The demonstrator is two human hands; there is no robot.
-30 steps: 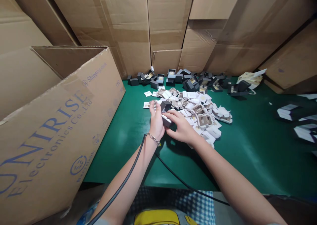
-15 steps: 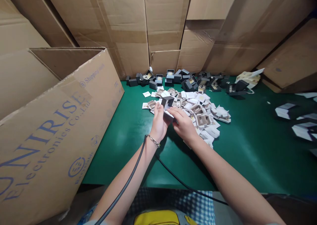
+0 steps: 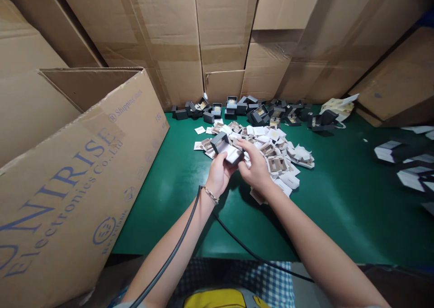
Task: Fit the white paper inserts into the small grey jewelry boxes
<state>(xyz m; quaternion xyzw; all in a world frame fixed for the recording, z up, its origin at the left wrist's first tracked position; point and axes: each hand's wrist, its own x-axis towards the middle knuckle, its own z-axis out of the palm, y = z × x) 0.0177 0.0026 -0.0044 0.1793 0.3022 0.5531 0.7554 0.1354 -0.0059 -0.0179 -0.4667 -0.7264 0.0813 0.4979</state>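
My left hand (image 3: 219,174) holds a small black hinged box (image 3: 221,144) from below, its thumb on the white lining. The box's lid stands up, tilted to the left, and its white inside faces me. On the box's right side is my right hand (image 3: 255,165), fingers at the far edge and thumb near the close corner. Part of the box is hidden by the fingers. Just behind and to the right spreads a pile of white and grey-brown inserts and papers (image 3: 278,164).
More black boxes (image 3: 259,113), several of them open, line the back of the green table (image 3: 332,195). A large cardboard carton (image 3: 111,163) stands at left. Folded white-lined pieces (image 3: 388,152) lie at right. A black cable (image 3: 179,240) runs along my left forearm.
The box has tipped to the left and its white inside now shows more. My right hand's fingers have lifted from the inside to the box's right edge.
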